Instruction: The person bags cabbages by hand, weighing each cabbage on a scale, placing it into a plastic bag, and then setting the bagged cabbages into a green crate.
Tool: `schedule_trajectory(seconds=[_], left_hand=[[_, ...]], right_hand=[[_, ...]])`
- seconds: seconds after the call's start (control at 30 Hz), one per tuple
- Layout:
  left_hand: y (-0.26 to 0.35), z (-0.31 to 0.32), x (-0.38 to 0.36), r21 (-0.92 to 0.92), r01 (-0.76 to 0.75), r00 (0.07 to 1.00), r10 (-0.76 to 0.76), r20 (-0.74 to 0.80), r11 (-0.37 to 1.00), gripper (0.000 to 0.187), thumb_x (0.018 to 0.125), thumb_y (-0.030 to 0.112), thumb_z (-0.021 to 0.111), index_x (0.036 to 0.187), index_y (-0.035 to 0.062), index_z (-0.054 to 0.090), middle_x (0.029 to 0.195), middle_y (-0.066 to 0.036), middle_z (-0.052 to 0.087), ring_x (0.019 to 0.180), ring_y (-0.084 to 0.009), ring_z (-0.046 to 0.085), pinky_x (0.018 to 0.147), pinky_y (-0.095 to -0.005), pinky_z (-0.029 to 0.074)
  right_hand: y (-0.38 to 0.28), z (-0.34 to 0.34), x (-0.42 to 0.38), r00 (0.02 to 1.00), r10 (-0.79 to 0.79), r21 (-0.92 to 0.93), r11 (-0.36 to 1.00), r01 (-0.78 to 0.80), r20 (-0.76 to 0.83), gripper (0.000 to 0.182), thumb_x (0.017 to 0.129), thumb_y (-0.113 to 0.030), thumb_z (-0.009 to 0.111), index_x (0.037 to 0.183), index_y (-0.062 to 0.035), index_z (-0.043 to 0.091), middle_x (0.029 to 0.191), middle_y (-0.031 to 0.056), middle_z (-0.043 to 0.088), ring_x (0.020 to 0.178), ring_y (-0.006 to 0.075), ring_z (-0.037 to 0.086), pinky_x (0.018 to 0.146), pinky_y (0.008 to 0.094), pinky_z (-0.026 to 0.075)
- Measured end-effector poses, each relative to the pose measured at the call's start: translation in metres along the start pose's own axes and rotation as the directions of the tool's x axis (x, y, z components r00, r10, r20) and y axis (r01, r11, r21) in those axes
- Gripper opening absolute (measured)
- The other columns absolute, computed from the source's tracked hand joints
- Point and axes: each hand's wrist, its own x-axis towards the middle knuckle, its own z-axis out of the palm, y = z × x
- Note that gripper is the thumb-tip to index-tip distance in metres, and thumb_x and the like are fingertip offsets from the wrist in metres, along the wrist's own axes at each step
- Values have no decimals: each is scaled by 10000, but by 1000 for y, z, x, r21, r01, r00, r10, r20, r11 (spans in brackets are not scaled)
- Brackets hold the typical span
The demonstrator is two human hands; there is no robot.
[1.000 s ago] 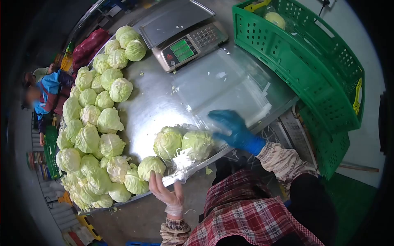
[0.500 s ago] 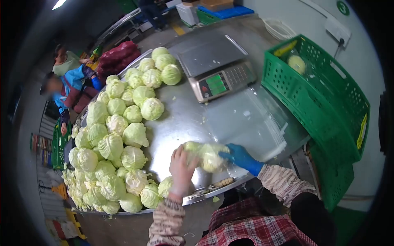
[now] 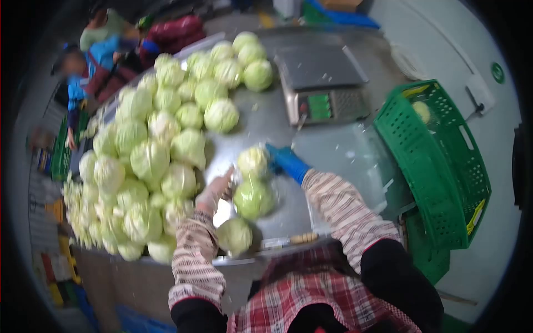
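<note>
Two cabbages (image 3: 254, 198) lie one behind the other on the metal table, wrapped in a shiny clear plastic bag. At the left of the far cabbage (image 3: 253, 161) is my left hand (image 3: 215, 191), in a thin pale glove, its fingers bent against the bag. My right hand (image 3: 288, 162), in a blue glove, grips the bag at the far cabbage's right side; some of its fingertips are hidden. Close to the near table edge sits a loose cabbage (image 3: 234, 236), just below the bagged pair.
A large heap of cabbages (image 3: 150, 158) covers the table's left side. The scale (image 3: 327, 105) stands at the back right, with plastic sheets (image 3: 350, 161) before it. Green crates (image 3: 438, 166) are on the right. A wooden-handled tool (image 3: 304, 238) lies by the near edge. Two people (image 3: 100, 61) are at the far left.
The bagged cabbages have turned from lying crosswise to pointing away from me, and moved left. Both hands have moved left and away from me with them. The camera view has shifted.
</note>
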Motion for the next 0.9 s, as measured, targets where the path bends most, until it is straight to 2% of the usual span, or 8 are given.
schedule_trajectory(seconds=[0.1,0.13,0.17,0.23,0.5,0.63,0.83,0.9], left_hand=[[-25,-19,-47,270,-198,846,303,-439,942,586,842,546,528,1018,-5,623,917,-161,659,740,-218,634,642,-354,485],[-23,-18,-86,288,-223,795,345,-499,931,524,830,494,568,1017,8,628,915,-161,660,793,-236,637,680,-375,484],[-20,-13,-124,314,-249,735,390,-555,916,465,818,441,609,1016,21,632,913,-162,661,846,-254,640,718,-397,483],[-52,-1,-162,137,-327,793,350,-498,935,526,752,426,675,1081,22,605,990,-191,639,972,-287,609,827,-408,459],[-46,56,-179,769,-49,872,403,-278,637,1012,519,475,806,1327,41,377,1292,-192,450,1139,-348,476,919,-395,432],[-39,46,-182,624,-55,908,299,-293,779,962,514,440,815,1273,-5,427,1157,-187,527,1019,-315,546,862,-383,454],[-49,27,-176,-165,-379,840,264,-474,911,896,543,330,819,1263,-38,433,1150,-183,549,1044,-297,560,917,-377,443],[-4,20,-170,-141,-476,785,348,-512,868,896,542,330,820,1259,-41,432,1148,-188,545,1036,-302,558,913,-380,443]], right_hand=[[-12,15,-55,933,-316,-136,946,296,-169,541,816,-411,653,1071,57,562,816,136,630,666,218,624,639,297,509],[9,-1,-48,814,-574,-584,694,421,-95,523,805,-399,662,1125,5,572,817,137,643,685,220,639,655,303,515],[9,-7,-70,819,-573,-615,652,444,-16,485,802,-391,663,1108,-21,592,832,133,648,700,213,643,660,304,515],[11,-8,-111,850,-495,-650,589,480,181,419,800,-384,661,1053,-52,629,852,123,655,719,217,649,665,312,517],[-6,51,-103,657,-425,-532,386,753,623,392,789,-381,661,1031,-73,642,887,118,659,747,255,647,668,343,518],[-46,62,-51,678,-492,-302,639,708,547,359,781,-188,718,1084,-28,610,905,94,652,761,151,628,717,268,516],[-103,48,30,781,-526,-652,469,596,336,458,792,-320,693,1110,-6,594,898,129,663,764,188,642,714,311,514],[-89,60,36,832,-317,-346,798,494,456,489,808,-334,683,1121,27,582,935,143,656,835,174,629,762,300,502]])
